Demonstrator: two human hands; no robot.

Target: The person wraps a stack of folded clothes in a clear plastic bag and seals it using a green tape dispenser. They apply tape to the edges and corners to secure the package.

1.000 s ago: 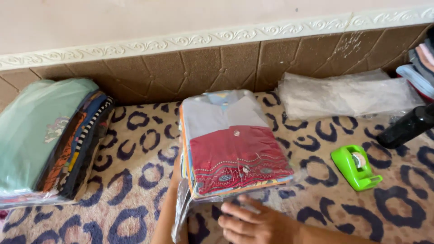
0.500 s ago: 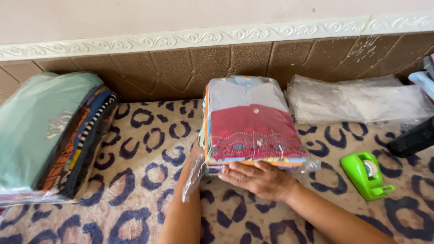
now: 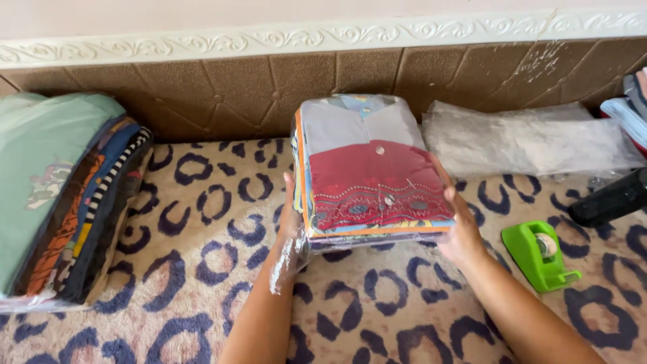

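Rug (image 3: 202, 269), beige w/ dark blue ring print, covers whole floor area; brown panelled wall strip (image 3: 222, 87) w/ white moulded trim along 12 o'clock edge.

Clothes pile (image 3: 60, 195) at 9 o'clock: green top layer over striped and orange items, leaning on its side, prob. so edges stay visible; sits in clear plastic at bottom.

Bagged shirt stack (image 3: 374, 172) at centre, approx. 12 o'clock from hands: grey and red folded shirt on top w/ buttons and embroidered band, several coloured layers under, clear bag around. Near end raised off rug, far end toward wall. Tilt seems due to grip at both near corners.

Flat clear bags (image 3: 532, 138) at 2 o'clock, lying against wall, apart from stack.

Left hand (image 3: 291, 216) on stack's left near edge, fingers pressed together along side, partly behind loose bag flap; thumb not clear. Right hand (image 3: 461, 229) on right near corner, fingers closed against side and underneath, tips hidden.

Black object (image 3: 610, 199) at 3 o'clock, kind unclear.

Green tape dispenser (image 3: 539, 253) at 4 o'clock, just beside right hand, not touched.
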